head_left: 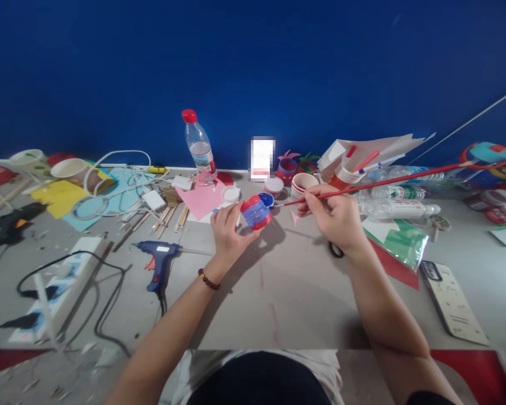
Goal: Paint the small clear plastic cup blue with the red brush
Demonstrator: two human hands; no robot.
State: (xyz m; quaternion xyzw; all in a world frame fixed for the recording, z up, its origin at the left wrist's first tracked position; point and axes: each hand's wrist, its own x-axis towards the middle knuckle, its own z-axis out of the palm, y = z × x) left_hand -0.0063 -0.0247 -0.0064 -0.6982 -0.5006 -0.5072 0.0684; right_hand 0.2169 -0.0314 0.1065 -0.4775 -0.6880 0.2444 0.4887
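Observation:
My left hand (228,232) is closed around a small red piece partly coated in blue paint (256,214), gripping it between thumb and fingers. A long red-handled paintbrush (388,183) is pinched in my right hand (335,216), its tip pointing left. The tip sits close to the painted piece and to an open pot of blue paint (266,199) just behind it; whether it touches either is unclear. Right of the pot stand a lidded tub (274,186) and a white paper cup with a red rim (296,190).
A blue glue gun (158,261) and a power strip (63,287) with cables lie left. A red-capped bottle (200,149) stands at the back. At right are a cup of pens (343,175), plastic bottles (398,208), green sheets (405,242) and a phone (453,304).

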